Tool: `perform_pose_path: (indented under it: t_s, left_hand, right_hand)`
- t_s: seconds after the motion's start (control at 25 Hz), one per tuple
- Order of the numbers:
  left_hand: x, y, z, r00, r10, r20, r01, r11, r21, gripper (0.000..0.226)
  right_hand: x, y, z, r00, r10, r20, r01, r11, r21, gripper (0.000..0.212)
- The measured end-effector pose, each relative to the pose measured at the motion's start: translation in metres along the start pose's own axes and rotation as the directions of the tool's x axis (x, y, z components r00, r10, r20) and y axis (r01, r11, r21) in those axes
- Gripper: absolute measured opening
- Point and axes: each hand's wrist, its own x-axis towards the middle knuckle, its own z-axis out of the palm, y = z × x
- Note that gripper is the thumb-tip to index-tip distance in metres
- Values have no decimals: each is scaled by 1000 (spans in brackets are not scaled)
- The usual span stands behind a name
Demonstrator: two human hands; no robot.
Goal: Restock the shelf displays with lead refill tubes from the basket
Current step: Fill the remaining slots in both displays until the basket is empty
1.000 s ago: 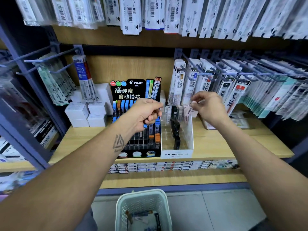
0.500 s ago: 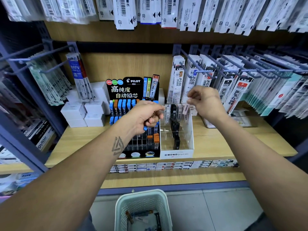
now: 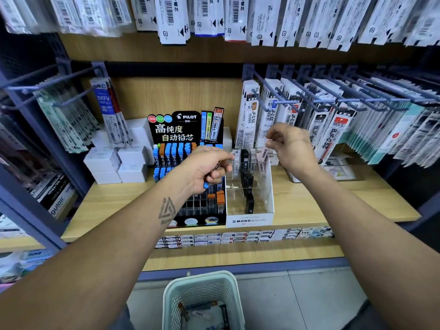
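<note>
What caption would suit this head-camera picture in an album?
Restocking leads: right hand pinches a pale tube over the clear MONO display; left hand grips more tubes.

The left hand (image 3: 204, 170) covers most of the tubes (image 3: 206, 184) it grips; only a blue cap shows below its fingers (image 3: 220, 173), so their count is unclear. The basket (image 3: 202, 298) is cut off by the bottom edge, its contents too blurred to name. Price labels (image 3: 238, 238) along the shelf's front edge are too small to read
</note>
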Motion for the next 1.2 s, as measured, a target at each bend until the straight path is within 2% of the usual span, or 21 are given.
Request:
perform_pose_path:
  t_s: [0.28, 0.4, 0.48, 0.56, 0.76, 1.2]
  left_hand:
    - [0, 0, -1, 1000, 6, -9, -5, 999, 41, 33]
    - [-1, 0, -1, 1000, 6, -6, -5, 999, 51, 31]
    - [-1, 0, -1, 1000, 10, -2, -9, 999, 50, 31]
    - [-2, -1, 0, 1000, 11, 3, -11, 999, 53, 31]
    - [-3, -2, -3, 1000, 6, 15, -6, 998, 60, 29]
    - [-2, -3, -4, 1000, 6, 19, -7, 998, 56, 31]
  right_hand:
    - [-2, -5, -3, 994, -99, 44, 105, 982, -158, 17]
    - [1, -14, -13, 995, -83, 46, 87, 993, -77, 20]
    - [-1, -16, -16, 990, -65, 127, 74, 995, -65, 22]
    - [-8, -12, -11, 980, -53, 191, 77, 990, -119, 23]
    - [-19, 2, 4, 967, -45, 250, 117, 952, -282, 18]
    - [-20, 9, 8, 971, 61, 231, -6, 973, -229, 11]
